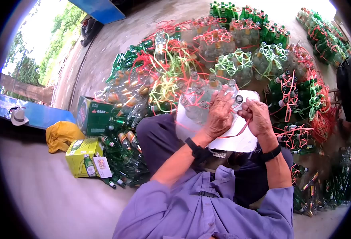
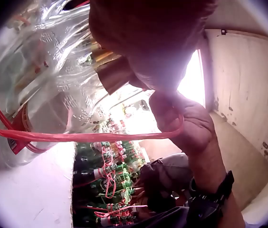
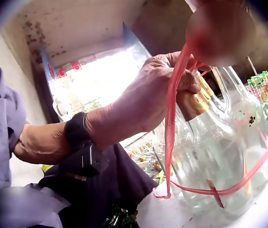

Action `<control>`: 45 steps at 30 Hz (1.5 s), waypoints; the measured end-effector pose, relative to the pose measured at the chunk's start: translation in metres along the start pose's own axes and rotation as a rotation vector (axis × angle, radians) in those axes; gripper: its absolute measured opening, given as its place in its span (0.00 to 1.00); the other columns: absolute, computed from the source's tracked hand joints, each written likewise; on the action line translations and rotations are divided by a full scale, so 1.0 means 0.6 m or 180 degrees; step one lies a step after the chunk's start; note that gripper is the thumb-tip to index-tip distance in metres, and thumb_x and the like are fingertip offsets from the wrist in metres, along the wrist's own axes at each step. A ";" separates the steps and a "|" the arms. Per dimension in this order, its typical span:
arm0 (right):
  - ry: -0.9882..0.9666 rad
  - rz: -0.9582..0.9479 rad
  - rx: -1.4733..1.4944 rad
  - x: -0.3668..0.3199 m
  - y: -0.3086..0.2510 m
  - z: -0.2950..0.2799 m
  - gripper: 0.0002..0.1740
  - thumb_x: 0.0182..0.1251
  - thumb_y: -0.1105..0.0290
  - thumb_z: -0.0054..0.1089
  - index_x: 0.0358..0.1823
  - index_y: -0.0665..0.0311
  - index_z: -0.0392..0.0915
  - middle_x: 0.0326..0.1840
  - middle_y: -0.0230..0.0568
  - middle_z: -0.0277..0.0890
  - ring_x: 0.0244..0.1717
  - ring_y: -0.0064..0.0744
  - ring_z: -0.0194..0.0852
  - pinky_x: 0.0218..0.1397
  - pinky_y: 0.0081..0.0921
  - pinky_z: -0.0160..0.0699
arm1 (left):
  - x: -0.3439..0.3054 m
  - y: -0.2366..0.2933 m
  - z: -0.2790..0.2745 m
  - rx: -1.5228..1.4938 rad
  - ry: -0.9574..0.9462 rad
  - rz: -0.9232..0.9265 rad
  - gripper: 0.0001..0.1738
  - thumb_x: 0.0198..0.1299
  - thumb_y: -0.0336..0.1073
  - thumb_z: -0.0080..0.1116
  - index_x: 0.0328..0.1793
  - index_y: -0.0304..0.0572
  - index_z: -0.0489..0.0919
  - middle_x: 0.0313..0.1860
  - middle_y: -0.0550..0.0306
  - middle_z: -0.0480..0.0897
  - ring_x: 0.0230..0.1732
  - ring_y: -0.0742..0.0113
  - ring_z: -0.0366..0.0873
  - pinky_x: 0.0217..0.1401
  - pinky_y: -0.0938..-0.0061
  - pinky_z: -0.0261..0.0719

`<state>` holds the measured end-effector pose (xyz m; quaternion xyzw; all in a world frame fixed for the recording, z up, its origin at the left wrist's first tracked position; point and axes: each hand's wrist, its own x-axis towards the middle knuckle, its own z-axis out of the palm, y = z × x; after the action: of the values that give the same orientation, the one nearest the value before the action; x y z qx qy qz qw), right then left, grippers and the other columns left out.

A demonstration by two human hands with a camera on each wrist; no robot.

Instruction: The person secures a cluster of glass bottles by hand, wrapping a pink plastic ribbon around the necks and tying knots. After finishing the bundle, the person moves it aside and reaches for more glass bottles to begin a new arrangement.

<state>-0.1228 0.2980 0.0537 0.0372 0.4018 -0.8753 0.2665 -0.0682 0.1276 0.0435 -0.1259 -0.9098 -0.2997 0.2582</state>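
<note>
A bundle of clear glass bottles stands upright on a white board over the seated person's lap. My left hand holds the bottle tops on the near side; in the right wrist view its fingers and thumb curl round a neck with a gold label. My right hand, just right of the bundle, pinches a red plastic strap. The strap also passes round the bottles' lower bodies, as the right wrist view shows. Part of the right hand is blurred close to that camera.
Bundles of strapped clear and green bottles spread ahead and to the right. Loose green bottles lie at the left beside a yellow-green carton, a dark green box and a yellow cloth. Red straps heap at the right.
</note>
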 end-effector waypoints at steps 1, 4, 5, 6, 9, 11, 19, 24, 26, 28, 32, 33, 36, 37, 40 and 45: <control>0.0024 0.0044 -0.0111 -0.004 -0.004 0.009 0.14 0.78 0.67 0.61 0.31 0.61 0.73 0.25 0.27 0.65 0.22 0.18 0.56 0.41 0.31 0.78 | -0.001 -0.003 -0.005 -0.0041 -0.0004 0.0026 0.26 0.47 0.23 0.56 0.57 0.32 0.81 0.71 0.47 0.77 0.83 0.45 0.59 0.86 0.49 0.47; 0.0040 0.0062 -0.0030 -0.005 0.002 0.010 0.15 0.78 0.68 0.60 0.29 0.60 0.73 0.24 0.26 0.63 0.21 0.18 0.56 0.41 0.32 0.79 | -0.002 -0.012 -0.016 -0.0048 -0.0294 0.0105 0.25 0.48 0.22 0.55 0.56 0.32 0.82 0.69 0.48 0.79 0.83 0.48 0.60 0.86 0.49 0.47; -0.0006 0.0056 -0.0035 -0.007 0.001 0.014 0.14 0.78 0.69 0.60 0.29 0.61 0.73 0.24 0.27 0.64 0.22 0.19 0.58 0.42 0.32 0.80 | -0.002 -0.016 -0.019 -0.0120 -0.0316 0.0133 0.25 0.48 0.22 0.55 0.56 0.32 0.82 0.69 0.48 0.79 0.83 0.48 0.60 0.86 0.49 0.47; -0.0015 0.0037 -0.0083 -0.011 0.003 0.017 0.15 0.78 0.69 0.60 0.29 0.61 0.73 0.25 0.27 0.65 0.22 0.19 0.59 0.42 0.32 0.81 | -0.002 -0.019 -0.025 -0.0068 -0.0462 0.0188 0.27 0.48 0.23 0.55 0.59 0.33 0.81 0.69 0.48 0.79 0.84 0.48 0.59 0.86 0.50 0.46; -0.0099 -0.0015 -0.0286 -0.023 0.013 0.027 0.15 0.79 0.68 0.58 0.30 0.66 0.77 0.27 0.31 0.72 0.24 0.19 0.65 0.44 0.29 0.83 | -0.007 -0.031 -0.046 -0.0029 -0.0682 0.0324 0.28 0.48 0.24 0.55 0.60 0.34 0.81 0.68 0.48 0.79 0.83 0.48 0.60 0.86 0.50 0.47; -0.0057 -0.0076 -0.0435 -0.029 0.024 0.030 0.15 0.79 0.68 0.58 0.31 0.68 0.78 0.28 0.34 0.75 0.24 0.20 0.67 0.43 0.27 0.82 | -0.008 -0.032 -0.056 -0.0027 -0.0755 0.0416 0.27 0.49 0.24 0.55 0.60 0.35 0.82 0.67 0.49 0.80 0.82 0.49 0.61 0.85 0.50 0.49; -0.0093 -0.0166 -0.0729 -0.039 0.024 0.037 0.18 0.80 0.68 0.56 0.28 0.69 0.76 0.25 0.34 0.74 0.28 0.22 0.72 0.42 0.22 0.78 | -0.009 -0.029 -0.055 0.0031 -0.0552 0.0389 0.22 0.48 0.23 0.60 0.53 0.38 0.84 0.58 0.53 0.84 0.75 0.47 0.69 0.77 0.51 0.64; -0.0209 -0.0178 -0.0809 -0.037 0.027 0.028 0.17 0.81 0.68 0.54 0.30 0.68 0.77 0.27 0.34 0.73 0.29 0.23 0.72 0.45 0.25 0.80 | -0.016 -0.028 -0.058 -0.0052 -0.0529 0.0319 0.18 0.55 0.29 0.69 0.53 0.42 0.85 0.59 0.55 0.84 0.76 0.48 0.69 0.77 0.53 0.64; -0.0267 -0.0247 -0.0782 -0.035 0.031 0.020 0.17 0.80 0.65 0.57 0.31 0.68 0.79 0.28 0.30 0.74 0.30 0.18 0.72 0.44 0.22 0.84 | -0.015 -0.027 -0.059 -0.0077 -0.0586 0.0319 0.17 0.58 0.31 0.71 0.54 0.43 0.85 0.60 0.57 0.84 0.78 0.49 0.68 0.78 0.56 0.62; -0.0273 -0.0234 -0.0779 -0.035 0.034 0.018 0.17 0.80 0.65 0.57 0.31 0.68 0.79 0.28 0.30 0.74 0.29 0.19 0.72 0.45 0.22 0.84 | -0.018 -0.028 -0.059 -0.0090 -0.0607 0.0299 0.18 0.58 0.31 0.71 0.55 0.44 0.84 0.61 0.58 0.84 0.78 0.49 0.67 0.78 0.56 0.62; -0.0316 -0.0218 -0.0797 -0.034 0.031 0.016 0.18 0.81 0.66 0.55 0.30 0.68 0.77 0.27 0.31 0.72 0.28 0.21 0.69 0.47 0.26 0.82 | -0.022 -0.036 -0.056 -0.0148 -0.0677 0.0329 0.20 0.57 0.32 0.71 0.57 0.46 0.84 0.61 0.59 0.84 0.79 0.50 0.66 0.78 0.55 0.60; -0.0353 -0.0185 -0.0812 -0.036 0.031 0.017 0.18 0.81 0.66 0.54 0.30 0.67 0.76 0.27 0.32 0.71 0.27 0.21 0.67 0.48 0.28 0.80 | -0.023 -0.034 -0.057 -0.0140 -0.0684 0.0314 0.20 0.57 0.32 0.71 0.57 0.46 0.84 0.61 0.59 0.84 0.79 0.50 0.66 0.78 0.55 0.60; -0.0273 -0.0230 -0.0777 -0.039 0.032 0.023 0.18 0.81 0.67 0.54 0.30 0.68 0.76 0.27 0.31 0.72 0.26 0.20 0.66 0.45 0.27 0.81 | -0.023 -0.029 -0.058 -0.0095 -0.0651 0.0274 0.21 0.56 0.32 0.71 0.57 0.46 0.84 0.61 0.60 0.84 0.80 0.50 0.65 0.78 0.55 0.60; -0.0188 -0.0244 -0.0823 -0.040 0.032 0.024 0.18 0.81 0.67 0.53 0.29 0.68 0.77 0.26 0.31 0.72 0.26 0.19 0.67 0.43 0.25 0.83 | -0.023 -0.027 -0.057 -0.0067 -0.0629 0.0252 0.21 0.56 0.31 0.70 0.57 0.46 0.84 0.61 0.60 0.84 0.80 0.50 0.65 0.78 0.55 0.61; -0.0229 -0.0211 -0.0661 -0.034 0.031 0.008 0.16 0.80 0.67 0.55 0.31 0.67 0.77 0.27 0.30 0.73 0.25 0.18 0.67 0.43 0.27 0.84 | -0.022 -0.023 -0.056 -0.0008 -0.0565 0.0221 0.19 0.57 0.30 0.69 0.56 0.46 0.84 0.61 0.59 0.84 0.79 0.50 0.65 0.77 0.53 0.62; -0.0110 -0.0008 -0.0291 -0.026 0.019 -0.003 0.14 0.79 0.68 0.58 0.31 0.63 0.72 0.28 0.29 0.68 0.24 0.18 0.63 0.41 0.30 0.84 | -0.023 -0.026 -0.052 0.0044 -0.0382 0.0249 0.17 0.58 0.28 0.66 0.54 0.46 0.85 0.60 0.60 0.84 0.79 0.49 0.66 0.76 0.51 0.64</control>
<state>-0.1039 0.3002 0.0489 0.0094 0.4368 -0.8569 0.2737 -0.0504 0.0951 0.0499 -0.1774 -0.9201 -0.2749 0.2155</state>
